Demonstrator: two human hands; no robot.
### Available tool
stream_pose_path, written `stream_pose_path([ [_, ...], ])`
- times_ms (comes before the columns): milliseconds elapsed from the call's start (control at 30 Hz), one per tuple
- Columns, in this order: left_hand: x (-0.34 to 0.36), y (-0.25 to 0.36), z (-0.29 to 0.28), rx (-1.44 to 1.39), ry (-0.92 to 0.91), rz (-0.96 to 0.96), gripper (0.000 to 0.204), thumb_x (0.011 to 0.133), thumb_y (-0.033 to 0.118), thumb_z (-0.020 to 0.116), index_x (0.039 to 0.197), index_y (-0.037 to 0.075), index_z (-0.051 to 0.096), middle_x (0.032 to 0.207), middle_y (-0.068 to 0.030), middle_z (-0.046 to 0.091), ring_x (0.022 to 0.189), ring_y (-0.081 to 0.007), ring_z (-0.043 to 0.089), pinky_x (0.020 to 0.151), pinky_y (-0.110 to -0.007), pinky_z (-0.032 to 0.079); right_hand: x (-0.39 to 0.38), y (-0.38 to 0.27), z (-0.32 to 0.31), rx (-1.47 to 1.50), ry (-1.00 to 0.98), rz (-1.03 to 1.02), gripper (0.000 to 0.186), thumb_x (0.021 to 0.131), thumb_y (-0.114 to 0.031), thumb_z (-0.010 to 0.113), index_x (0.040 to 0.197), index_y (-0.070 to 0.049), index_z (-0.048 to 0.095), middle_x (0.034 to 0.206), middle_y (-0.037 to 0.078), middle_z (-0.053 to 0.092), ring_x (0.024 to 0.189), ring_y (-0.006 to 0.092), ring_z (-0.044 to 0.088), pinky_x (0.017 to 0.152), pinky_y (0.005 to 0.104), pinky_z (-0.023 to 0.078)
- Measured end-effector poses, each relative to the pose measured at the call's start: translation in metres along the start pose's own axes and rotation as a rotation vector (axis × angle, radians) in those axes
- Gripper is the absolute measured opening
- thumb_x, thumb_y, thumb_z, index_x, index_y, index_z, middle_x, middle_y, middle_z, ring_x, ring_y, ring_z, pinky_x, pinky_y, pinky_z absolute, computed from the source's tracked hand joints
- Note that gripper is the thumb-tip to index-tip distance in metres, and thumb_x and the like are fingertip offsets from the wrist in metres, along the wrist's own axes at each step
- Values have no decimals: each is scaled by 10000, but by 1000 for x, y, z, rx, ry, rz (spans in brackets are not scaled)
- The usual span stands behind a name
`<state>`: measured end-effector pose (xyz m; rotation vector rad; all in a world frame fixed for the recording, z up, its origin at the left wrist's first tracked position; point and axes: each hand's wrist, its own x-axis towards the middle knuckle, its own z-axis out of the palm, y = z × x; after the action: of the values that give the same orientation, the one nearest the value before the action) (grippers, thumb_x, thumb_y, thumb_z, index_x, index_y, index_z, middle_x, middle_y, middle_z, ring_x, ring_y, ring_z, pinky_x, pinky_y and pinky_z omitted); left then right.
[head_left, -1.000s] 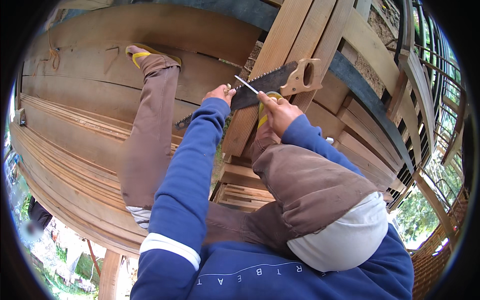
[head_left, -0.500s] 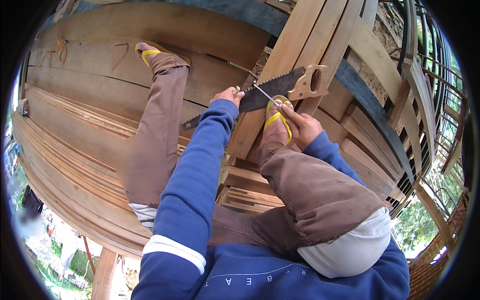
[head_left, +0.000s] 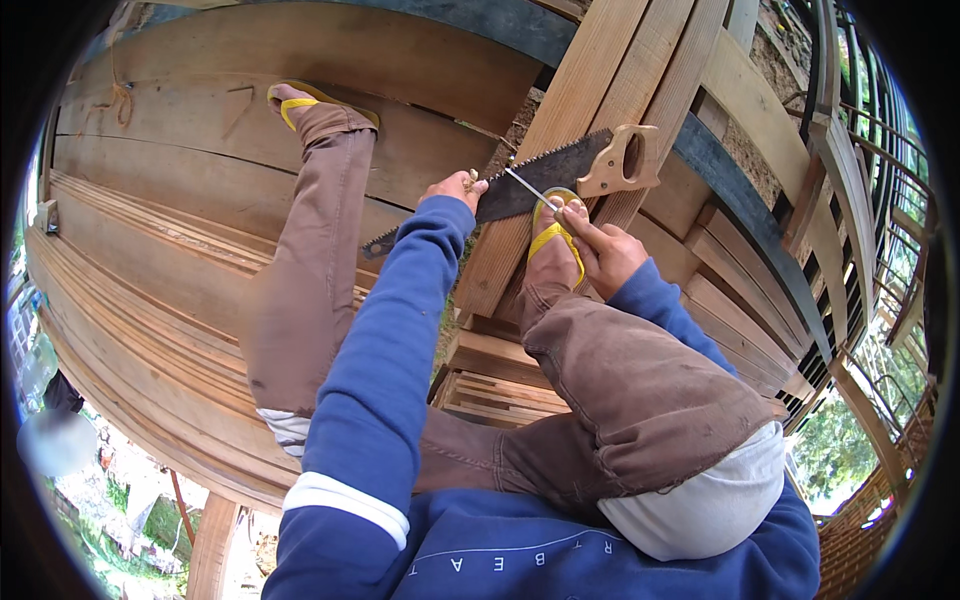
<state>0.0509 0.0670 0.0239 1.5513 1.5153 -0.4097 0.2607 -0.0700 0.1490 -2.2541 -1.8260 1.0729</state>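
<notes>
A handsaw (head_left: 540,178) with a dark blade and a pale wooden handle lies slantwise across the wooden beams (head_left: 590,90), its teeth facing away from me. My left hand (head_left: 455,188) is closed round the blade left of its middle. In my right hand (head_left: 612,255) is a thin metal file (head_left: 530,188), gripped between fingers and thumb. The file's far tip rests at the saw's toothed edge, just right of my left hand. My right foot, in a yellow flip-flop (head_left: 552,240), stands against the near edge of the blade.
My other foot, in a yellow flip-flop (head_left: 350,108), rests on the wide boards (head_left: 200,125) to the left. Stacked planks (head_left: 150,330) lie at the left, more planks (head_left: 735,290) at the right. An orange cord (head_left: 123,105) lies on the boards. A slatted railing (head_left: 840,180) curves at the far right.
Hardly anything differs. Both hands keep their grips and the file stays at the toothed edge, with only a slight shift of the saw and arms.
</notes>
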Motion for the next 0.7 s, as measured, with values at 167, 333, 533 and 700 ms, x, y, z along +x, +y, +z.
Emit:
stream_pose_path([
  [167,0,-4,3,-7,24,36,358,922,462,596,1104,158,644,1039,-141,698,1002,-353,648,879,-443,505,7,-11,-8,-73,-26,27,370,965,-298,540,1333,-325,562,703,178,579,659,359,634,620,450,536],
  [333,-2,3,1,-12,-28,33,438,926,480,581,1174,122,626,1084,-167,683,1028,-369,634,881,-428,499,12,0,-7,-49,-63,62,368,968,-332,525,1335,-329,557,733,201,605,689,378,643,654,469,535],
  [533,-1,2,-1,30,-12,7,447,929,492,567,1193,135,616,1107,-160,679,1045,-362,629,893,-423,493,16,5,-4,-11,-86,53,392,966,-325,529,1355,-281,550,778,221,631,756,387,642,706,469,528],
  [700,1,-4,2,26,4,8,455,925,495,573,1186,125,622,1106,-163,678,1044,-361,629,894,-418,493,20,-12,-6,-61,-86,36,384,974,-319,483,1351,-257,530,956,182,686,836,368,671,744,467,558],
])
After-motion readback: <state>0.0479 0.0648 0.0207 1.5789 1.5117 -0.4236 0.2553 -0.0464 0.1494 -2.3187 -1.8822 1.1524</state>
